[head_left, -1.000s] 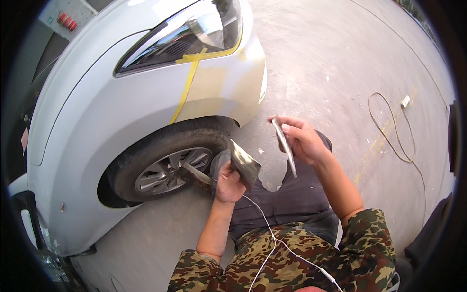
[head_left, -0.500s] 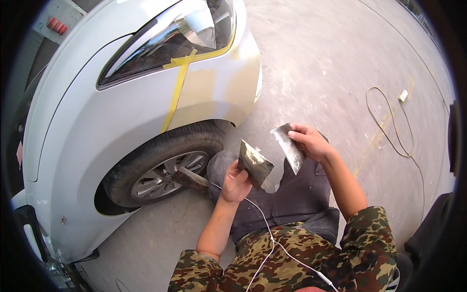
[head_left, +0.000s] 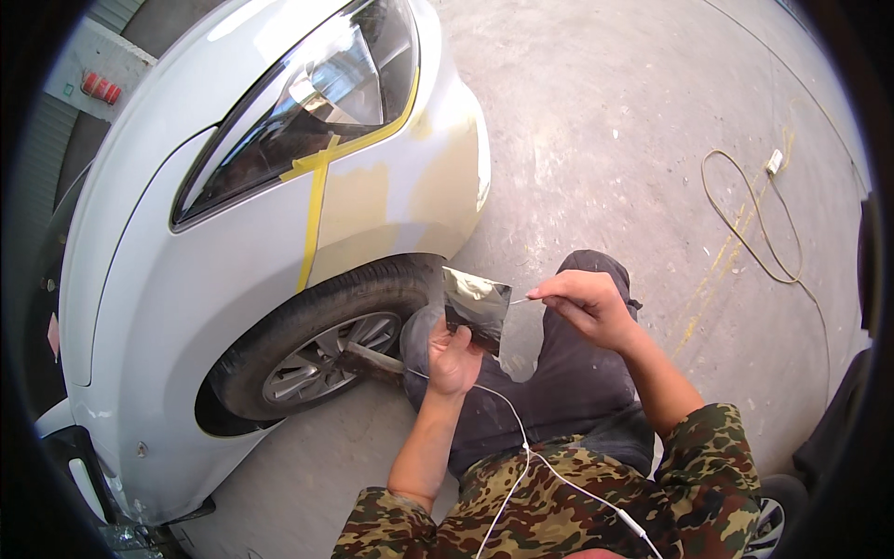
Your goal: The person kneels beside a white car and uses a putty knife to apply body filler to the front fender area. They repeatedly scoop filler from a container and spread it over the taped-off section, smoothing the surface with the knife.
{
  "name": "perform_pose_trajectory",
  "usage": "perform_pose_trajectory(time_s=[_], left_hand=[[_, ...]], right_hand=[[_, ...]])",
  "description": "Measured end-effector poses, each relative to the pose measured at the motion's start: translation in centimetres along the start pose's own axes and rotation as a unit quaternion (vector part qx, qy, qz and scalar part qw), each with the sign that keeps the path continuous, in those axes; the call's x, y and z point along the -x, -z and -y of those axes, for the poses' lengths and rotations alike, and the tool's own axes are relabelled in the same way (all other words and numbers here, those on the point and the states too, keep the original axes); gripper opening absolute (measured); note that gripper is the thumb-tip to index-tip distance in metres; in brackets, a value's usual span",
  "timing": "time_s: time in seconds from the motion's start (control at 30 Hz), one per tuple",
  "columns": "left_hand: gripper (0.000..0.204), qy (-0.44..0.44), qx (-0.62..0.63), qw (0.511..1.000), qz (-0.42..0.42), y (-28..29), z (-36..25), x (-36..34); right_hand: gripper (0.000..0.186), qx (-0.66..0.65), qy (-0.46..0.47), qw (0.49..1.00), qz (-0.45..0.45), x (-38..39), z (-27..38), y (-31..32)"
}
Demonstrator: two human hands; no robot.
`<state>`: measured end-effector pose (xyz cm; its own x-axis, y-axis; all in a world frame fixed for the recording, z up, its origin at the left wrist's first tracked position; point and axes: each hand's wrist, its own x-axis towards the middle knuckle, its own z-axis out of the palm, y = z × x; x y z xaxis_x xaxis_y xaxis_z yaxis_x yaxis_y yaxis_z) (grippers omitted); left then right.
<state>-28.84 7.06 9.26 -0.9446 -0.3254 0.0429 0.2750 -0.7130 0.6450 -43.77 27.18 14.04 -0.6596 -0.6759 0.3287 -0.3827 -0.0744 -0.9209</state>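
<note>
My left hand (head_left: 453, 365) grips a thin dark metal plate (head_left: 479, 321) by its lower edge, with pale yellow putty (head_left: 472, 286) smeared along its upper part. Just to the right, my right hand (head_left: 594, 303) pinches a thin flat metal spreader (head_left: 521, 301), turned almost edge-on, its tip at or very near the plate's right edge. I cannot tell whether they touch. Both hands are above my knees, before a white car (head_left: 186, 270). Beige filler patches (head_left: 358, 207) cover its corner panel beside a strip of yellow masking tape (head_left: 314, 228).
The car's wheel (head_left: 321, 359) is close on my left, with a dark-ended flat tool (head_left: 371, 361) beside it near my knee. White earphone wires (head_left: 521, 433) hang across my lap. A looped cable (head_left: 745, 261) with a white plug end (head_left: 775, 162) lies on the concrete floor at right.
The plate has turned more upright in my left hand. My right hand has swung its spreader from broad face to nearly edge-on, beside the plate. The view has shifted slightly.
</note>
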Motion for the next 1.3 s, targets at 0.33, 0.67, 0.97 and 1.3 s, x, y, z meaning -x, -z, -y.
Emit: perform_pose_trajectory(time_s=[0.33, 0.67, 0.97, 1.3], left_hand=[[0.039, -0.007, -0.02, 0.999, -0.024, -3.5, 6.4, -1.7], [0.045, 0.015, -0.012, 0.999, -0.04, -7.1, 14.6, -3.1], [0.03, 0.014, -0.069, 0.994, -0.083, -7.9, 16.7, -3.4], [0.03, -0.005, -0.079, 0.993, -0.09, -1.4, 18.3, -2.4]], right_hand=[[0.02, -0.359, -0.322, 0.817, -0.316, 5.9, -13.6, 8.7], [0.011, -0.393, -0.346, 0.799, -0.297, 9.4, -19.3, 18.0], [0.016, -0.423, -0.313, 0.797, -0.297, 11.3, -22.9, 20.3], [0.018, -0.403, -0.341, 0.796, -0.296, 11.5, -28.4, 18.3]])
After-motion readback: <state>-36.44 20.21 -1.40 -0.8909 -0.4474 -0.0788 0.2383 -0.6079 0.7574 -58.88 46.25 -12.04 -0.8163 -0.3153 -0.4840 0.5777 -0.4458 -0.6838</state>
